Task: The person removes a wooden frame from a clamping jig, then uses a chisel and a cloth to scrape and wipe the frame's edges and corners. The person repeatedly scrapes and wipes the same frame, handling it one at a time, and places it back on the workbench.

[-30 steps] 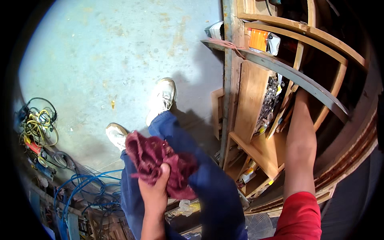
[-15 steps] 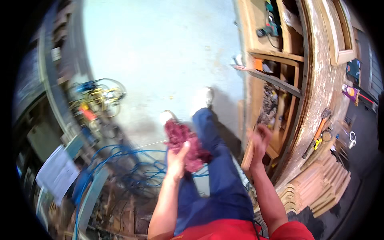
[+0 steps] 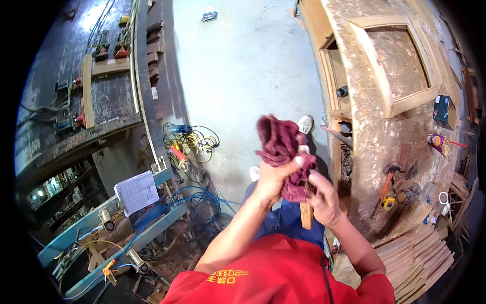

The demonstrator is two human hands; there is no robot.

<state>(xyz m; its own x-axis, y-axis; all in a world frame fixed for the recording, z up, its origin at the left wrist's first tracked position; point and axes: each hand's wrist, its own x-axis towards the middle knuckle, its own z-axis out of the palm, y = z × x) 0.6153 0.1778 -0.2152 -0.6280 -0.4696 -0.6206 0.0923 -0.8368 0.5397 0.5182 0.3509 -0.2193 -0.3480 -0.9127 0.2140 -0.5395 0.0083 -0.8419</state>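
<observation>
My left hand [image 3: 280, 178] grips a bunched maroon cloth [image 3: 278, 139] in front of my body, its thumb lying across the folds. Close against the cloth's lower right side is my right hand [image 3: 326, 200], its fingers bent around a short piece of wood [image 3: 306, 216]. The wood's lower end sticks out below the cloth, and the rest of it is hidden by cloth and fingers.
At right runs a worn workbench [image 3: 372, 147] with a wooden frame [image 3: 374, 66], a hammer [image 3: 389, 182], a yellow tape measure [image 3: 389, 202] and stacked wood strips [image 3: 420, 258]. Blue hose [image 3: 202, 195] and coiled cables [image 3: 195, 144] lie on the floor at left, near papers [image 3: 136, 192].
Both hands have come up and together in front of my body. The cloth has risen with my left hand, and the wood in my right hand now meets it. The view has shifted.
</observation>
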